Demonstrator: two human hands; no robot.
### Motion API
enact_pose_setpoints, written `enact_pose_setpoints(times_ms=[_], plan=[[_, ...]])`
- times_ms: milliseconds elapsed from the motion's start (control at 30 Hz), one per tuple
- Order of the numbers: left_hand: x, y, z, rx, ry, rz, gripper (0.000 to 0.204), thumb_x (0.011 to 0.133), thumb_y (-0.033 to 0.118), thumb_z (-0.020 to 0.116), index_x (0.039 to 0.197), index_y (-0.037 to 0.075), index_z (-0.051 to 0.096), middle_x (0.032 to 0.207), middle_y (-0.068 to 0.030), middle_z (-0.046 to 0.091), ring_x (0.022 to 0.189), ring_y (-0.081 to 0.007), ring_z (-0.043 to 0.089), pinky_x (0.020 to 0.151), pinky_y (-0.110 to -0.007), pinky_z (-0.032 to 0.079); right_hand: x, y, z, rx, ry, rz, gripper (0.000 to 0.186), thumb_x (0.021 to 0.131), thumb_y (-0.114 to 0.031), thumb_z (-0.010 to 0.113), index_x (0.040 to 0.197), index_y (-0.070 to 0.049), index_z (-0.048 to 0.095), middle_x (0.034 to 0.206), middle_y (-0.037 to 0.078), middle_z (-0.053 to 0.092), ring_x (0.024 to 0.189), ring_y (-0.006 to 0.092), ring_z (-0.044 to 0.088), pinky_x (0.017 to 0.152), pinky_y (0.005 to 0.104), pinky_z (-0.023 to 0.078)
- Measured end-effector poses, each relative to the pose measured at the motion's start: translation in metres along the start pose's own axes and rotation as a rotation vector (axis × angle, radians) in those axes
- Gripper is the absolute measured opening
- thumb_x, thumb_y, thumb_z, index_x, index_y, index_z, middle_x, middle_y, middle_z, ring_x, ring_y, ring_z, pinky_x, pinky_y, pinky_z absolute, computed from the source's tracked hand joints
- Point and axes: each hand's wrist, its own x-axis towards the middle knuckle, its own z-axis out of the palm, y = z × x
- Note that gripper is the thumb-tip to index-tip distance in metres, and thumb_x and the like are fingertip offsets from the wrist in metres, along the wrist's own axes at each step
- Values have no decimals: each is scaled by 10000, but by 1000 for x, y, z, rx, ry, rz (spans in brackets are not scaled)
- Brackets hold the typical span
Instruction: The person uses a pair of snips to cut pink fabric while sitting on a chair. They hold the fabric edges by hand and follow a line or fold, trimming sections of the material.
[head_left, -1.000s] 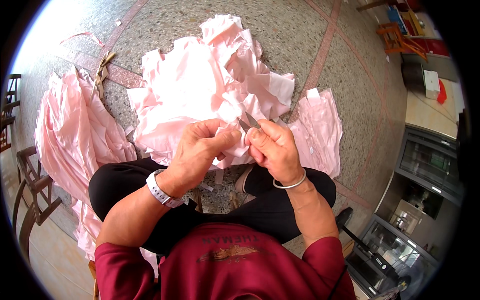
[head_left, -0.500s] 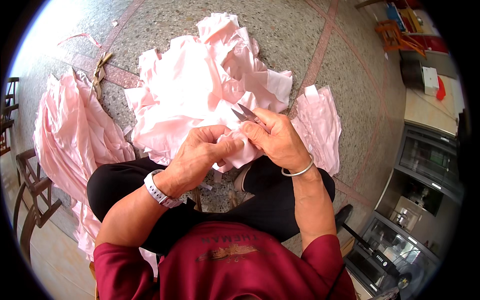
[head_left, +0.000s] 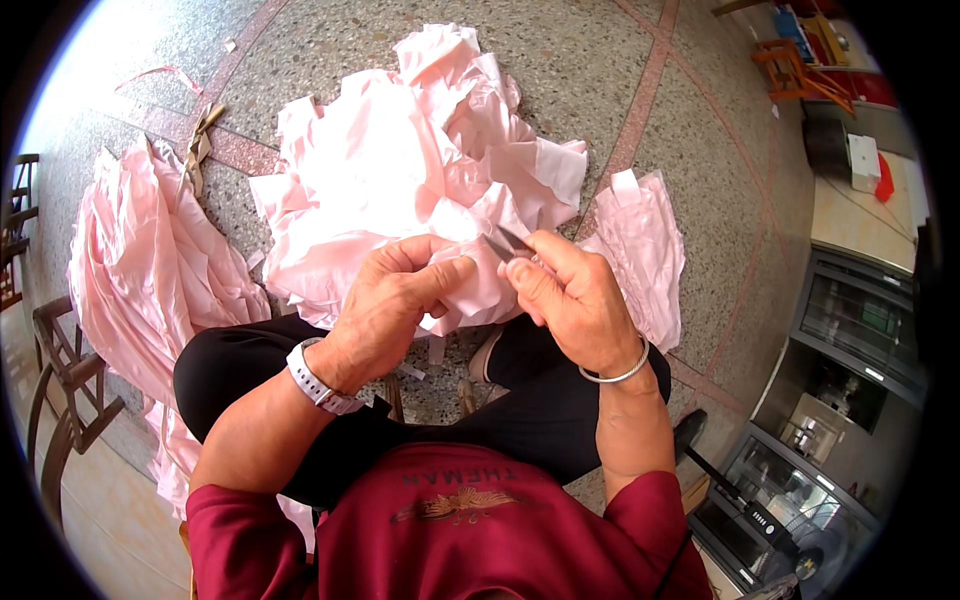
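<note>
1. The left hand [head_left: 385, 305] has its grip clamped on a pink fabric piece [head_left: 470, 290], thumb pressed against the bunched cloth and fingers curled round it from behind.
2. The right hand [head_left: 570, 295] has its grip closed around small metal snips [head_left: 505, 243], whose dark blades poke out above the fingers and point up and to the left, touching the top edge of the same pink fabric piece.
3. The fabric piece sits between the two hands, held up above the person's lap and just in front of the knees.
4. A white wristwatch [head_left: 315, 378] is on the left wrist and a thin silver bangle [head_left: 620, 372] on the right.
5. The person sits low in black trousers [head_left: 540, 400] and a dark red shirt [head_left: 450, 530].
6. Just beyond the hands a loose heap of pink fabric pieces [head_left: 400, 160] lies on the speckled stone floor [head_left: 590, 60].
7. A smaller flat stack of pink pieces [head_left: 645, 240] lies to the right of the heap, close to the right hand.
8. A long pile of folded pink cloth [head_left: 140, 260] stretches along the person's left side.
9. Dark wooden chair frames [head_left: 60, 380] stand at the far left edge.
</note>
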Motion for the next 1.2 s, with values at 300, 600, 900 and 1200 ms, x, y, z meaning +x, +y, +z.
enact_pose_setpoints(times_ms=[300,600,900,1200], plan=[[3,-1,4,2,16,10,138,925,167,642,938,34,675,857,-26,696,703,-76,601,599,-230,475,0,6,0,-48,-59,14,182,935,-151,578,857,10,544,626,204,540,535,318,522,520,400,388],[2,1,4,38,23,7,147,928,170,640,945,28,675,857,-28,695,701,-74,590,609,-231,465,0,4,0,-82,-57,3,194,931,-154,581,846,15,541,615,209,539,530,351,521,518,414,385],[1,2,3,45,26,-16,137,928,169,637,942,38,677,855,-3,686,697,-51,573,606,-221,452,2,7,3,-56,-64,15,200,934,-156,579,840,14,533,601,194,521,511,314,500,511,400,380],[0,3,5,35,40,-21,118,925,162,641,917,53,686,824,8,679,673,-46,565,588,-216,446,5,10,6,-59,-36,-90,185,945,-139,574,836,7,539,611,179,534,516,282,508,518,381,396]])
